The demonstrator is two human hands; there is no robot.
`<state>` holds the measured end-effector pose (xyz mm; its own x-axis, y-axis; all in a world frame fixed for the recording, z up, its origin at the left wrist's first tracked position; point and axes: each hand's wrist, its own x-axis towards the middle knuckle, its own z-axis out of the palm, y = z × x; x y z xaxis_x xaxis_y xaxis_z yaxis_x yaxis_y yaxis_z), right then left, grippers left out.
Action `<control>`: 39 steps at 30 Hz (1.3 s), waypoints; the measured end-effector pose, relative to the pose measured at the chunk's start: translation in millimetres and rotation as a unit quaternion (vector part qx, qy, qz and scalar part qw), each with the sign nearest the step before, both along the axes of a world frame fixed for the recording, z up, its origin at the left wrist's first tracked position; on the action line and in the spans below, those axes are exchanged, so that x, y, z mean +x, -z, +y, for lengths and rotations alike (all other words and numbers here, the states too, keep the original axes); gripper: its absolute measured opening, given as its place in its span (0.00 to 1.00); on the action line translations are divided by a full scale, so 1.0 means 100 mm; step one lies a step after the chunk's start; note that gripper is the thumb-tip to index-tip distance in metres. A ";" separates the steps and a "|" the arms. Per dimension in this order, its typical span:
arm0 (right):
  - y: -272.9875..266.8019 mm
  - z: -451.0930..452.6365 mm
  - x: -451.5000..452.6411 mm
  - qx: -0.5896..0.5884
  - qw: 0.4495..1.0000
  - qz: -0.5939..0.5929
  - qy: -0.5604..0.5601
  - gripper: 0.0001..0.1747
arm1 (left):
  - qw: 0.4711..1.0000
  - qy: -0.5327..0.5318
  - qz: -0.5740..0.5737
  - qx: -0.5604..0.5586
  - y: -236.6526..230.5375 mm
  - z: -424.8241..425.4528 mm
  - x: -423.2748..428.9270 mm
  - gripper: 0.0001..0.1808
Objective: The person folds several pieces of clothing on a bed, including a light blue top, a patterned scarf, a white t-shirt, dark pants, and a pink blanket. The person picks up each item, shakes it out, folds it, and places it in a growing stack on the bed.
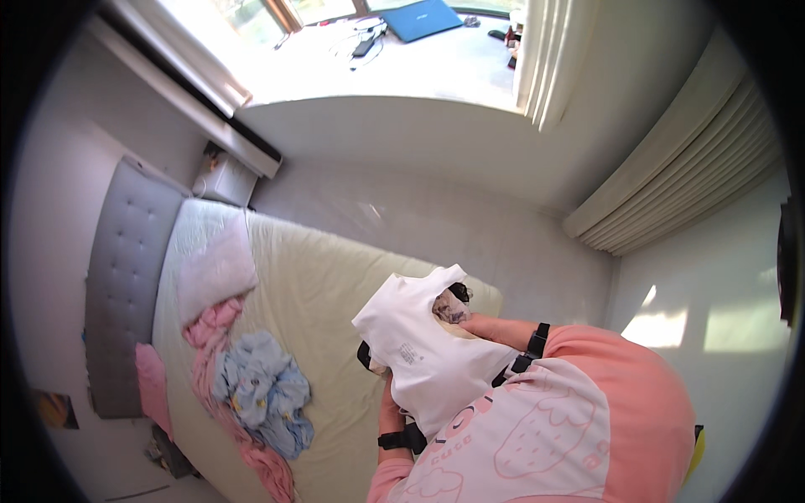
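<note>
Close before my body is a white sleeveless top (412, 333) with small print, draped over a bundle of clothes. Through its opening a patterned lace-like fabric (448, 307) shows, with a black lace edge (462, 290). Another black piece (363, 356) sticks out on the left side. My right hand (473, 324) holds the bundle at its right side, the fingertips covered by cloth. From below left my left hand (388, 385) supports the bundle, mostly hidden beneath the top. Both wrists wear black straps.
Below the bundle lies a bed with a pale yellow sheet (327, 295) and a grey tufted headboard (129, 283). On it are a pillow (217, 273), a crumpled blue cloth (261, 383) and pink bedding (270, 465). A blue laptop (422, 20) rests on the windowsill (434, 72).
</note>
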<state>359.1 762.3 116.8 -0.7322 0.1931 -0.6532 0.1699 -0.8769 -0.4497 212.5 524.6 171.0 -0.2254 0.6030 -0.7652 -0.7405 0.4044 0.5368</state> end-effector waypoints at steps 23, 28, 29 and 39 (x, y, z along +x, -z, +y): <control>-0.14 3.69 1.16 0.095 0.978 -0.074 0.168 0.27 | 0.982 0.063 -0.072 0.165 0.30 4.10 0.55 0.34; 0.09 5.11 1.53 0.085 0.978 -0.106 0.160 0.27 | 0.985 0.031 -0.013 0.171 0.59 5.47 0.81 0.34; 0.12 5.38 1.60 0.083 0.978 -0.109 0.159 0.27 | 0.985 0.028 0.003 0.172 0.62 5.77 0.86 0.34; 0.05 6.82 1.89 0.092 0.969 -0.141 0.181 0.28 | 0.968 0.082 0.022 0.235 0.46 7.56 0.83 0.35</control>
